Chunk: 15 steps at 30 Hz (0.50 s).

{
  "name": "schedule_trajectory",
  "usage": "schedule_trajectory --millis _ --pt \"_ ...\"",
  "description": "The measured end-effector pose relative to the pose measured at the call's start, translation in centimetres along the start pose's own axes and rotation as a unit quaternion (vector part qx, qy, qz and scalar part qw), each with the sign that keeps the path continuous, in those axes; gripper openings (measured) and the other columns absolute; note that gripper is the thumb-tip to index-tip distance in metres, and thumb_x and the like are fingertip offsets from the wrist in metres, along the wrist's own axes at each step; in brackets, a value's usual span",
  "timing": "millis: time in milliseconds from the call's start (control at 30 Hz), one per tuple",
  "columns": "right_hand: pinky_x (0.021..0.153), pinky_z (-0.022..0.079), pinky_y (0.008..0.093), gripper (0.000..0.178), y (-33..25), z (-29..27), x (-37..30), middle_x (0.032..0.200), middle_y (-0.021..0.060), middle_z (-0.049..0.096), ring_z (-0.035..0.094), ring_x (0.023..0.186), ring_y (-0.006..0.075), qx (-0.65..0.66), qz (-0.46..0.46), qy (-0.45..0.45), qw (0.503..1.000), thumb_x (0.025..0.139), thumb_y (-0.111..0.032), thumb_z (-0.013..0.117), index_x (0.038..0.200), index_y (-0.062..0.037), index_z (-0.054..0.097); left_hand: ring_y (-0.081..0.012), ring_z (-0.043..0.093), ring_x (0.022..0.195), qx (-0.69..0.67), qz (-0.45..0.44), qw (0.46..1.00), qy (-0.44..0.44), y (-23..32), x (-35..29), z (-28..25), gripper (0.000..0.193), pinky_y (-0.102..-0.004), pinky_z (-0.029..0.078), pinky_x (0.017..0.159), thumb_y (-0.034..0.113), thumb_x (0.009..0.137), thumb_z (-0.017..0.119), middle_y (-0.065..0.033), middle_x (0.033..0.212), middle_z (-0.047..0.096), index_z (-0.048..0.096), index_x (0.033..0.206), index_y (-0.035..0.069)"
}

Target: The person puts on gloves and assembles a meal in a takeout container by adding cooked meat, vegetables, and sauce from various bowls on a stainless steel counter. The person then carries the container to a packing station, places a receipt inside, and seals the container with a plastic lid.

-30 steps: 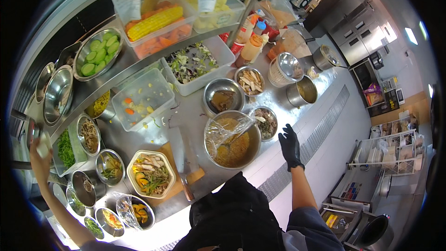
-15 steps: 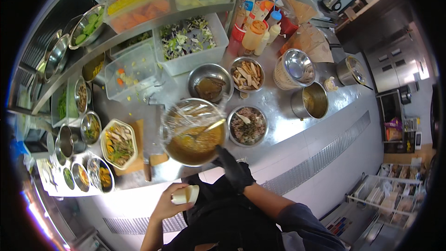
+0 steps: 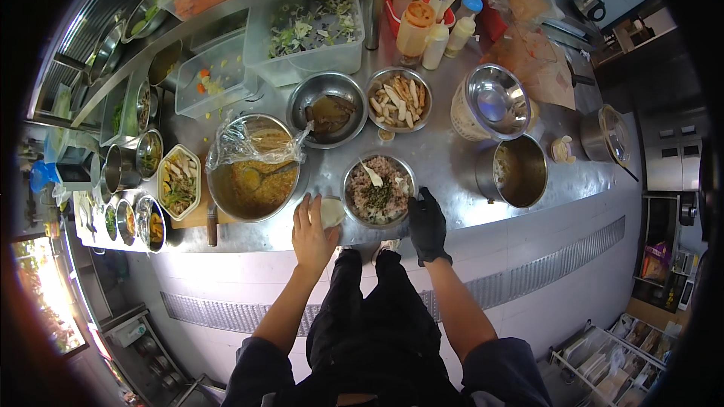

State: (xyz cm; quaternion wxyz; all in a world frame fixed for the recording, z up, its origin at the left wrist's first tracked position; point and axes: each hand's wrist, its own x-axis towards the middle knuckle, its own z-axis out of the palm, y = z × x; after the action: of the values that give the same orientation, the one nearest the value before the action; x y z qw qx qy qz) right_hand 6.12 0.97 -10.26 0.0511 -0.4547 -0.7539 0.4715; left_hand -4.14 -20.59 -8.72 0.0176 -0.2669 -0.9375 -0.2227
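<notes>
My bare left hand (image 3: 311,232) is at the counter's front edge, its fingers and thumb curved round the left and near sides of a small off-white dish (image 3: 332,212). The black-gloved right hand (image 3: 428,226) grips the right side of a steel bowl of rice (image 3: 379,188), thumb at the rim. Pinkish rice, dark green shreds and a pale white strip lie in that bowl. Left of the dish stands a large steel bowl of orange-brown soupy food (image 3: 256,181), with a ladle (image 3: 260,175) in it and crumpled plastic film (image 3: 253,145) over its far part.
Behind are a steel bowl of brown food in liquid (image 3: 326,109) and a bowl of sliced pale strips (image 3: 400,99). A steel pot (image 3: 520,169) and squeeze bottles (image 3: 436,45) stand to the right. A knife handle (image 3: 212,226) points toward the front edge at left.
My left hand has brought the small dish forward onto the counter beside the rice bowl. The right hand has gone from the soup bowl to the rice bowl. The soup bowl sits farther left.
</notes>
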Motion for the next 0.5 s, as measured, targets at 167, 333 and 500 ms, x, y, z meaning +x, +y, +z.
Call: schedule_trajectory --millis 167,333,500 --pt "0.095 0.045 0.0452 0.063 -3.6 -0.4 1.0 0.12 0.0193 0.059 0.055 0.111 0.038 -0.07 -0.355 0.012 0.932 0.08 -0.022 0.07 0.136 -0.0016 0.046 -0.039 0.053 0.112 -0.131 -0.013 0.991 0.031 2.3 -3.3 0.4 0.057 -0.0446 0.049 0.09 0.008 0.075 0.07 -0.0203 0.125 0.053 0.048 0.127 0.001" --pt "0.105 0.038 0.0479 0.073 -8.3 1.1 3.8 0.134 0.0223 0.05 0.046 0.124 0.0401 -0.243 -0.533 -0.159 0.795 0.07 -0.03 0.075 0.132 -0.0019 0.049 -0.0181 0.067 0.082 -0.489 -0.282 0.821 -0.09 4.2 -4.9 5.6 0.035 -0.03 0.057 0.074 0.019 0.096 0.058 -0.0144 0.101 0.066 0.049 0.121 -0.005" --pt "0.099 0.041 0.0505 0.071 -8.4 2.3 4.9 0.127 0.0223 0.053 0.051 0.117 0.0387 -0.321 -0.524 -0.169 0.771 0.066 -0.035 0.076 0.124 -0.0018 0.053 -0.0185 0.068 0.079 -0.686 -0.384 0.61 -0.095 4.3 -2.2 9.5 0.021 -0.0299 0.059 0.071 0.015 0.101 0.048 -0.01 0.091 0.066 0.05 0.109 -0.004"
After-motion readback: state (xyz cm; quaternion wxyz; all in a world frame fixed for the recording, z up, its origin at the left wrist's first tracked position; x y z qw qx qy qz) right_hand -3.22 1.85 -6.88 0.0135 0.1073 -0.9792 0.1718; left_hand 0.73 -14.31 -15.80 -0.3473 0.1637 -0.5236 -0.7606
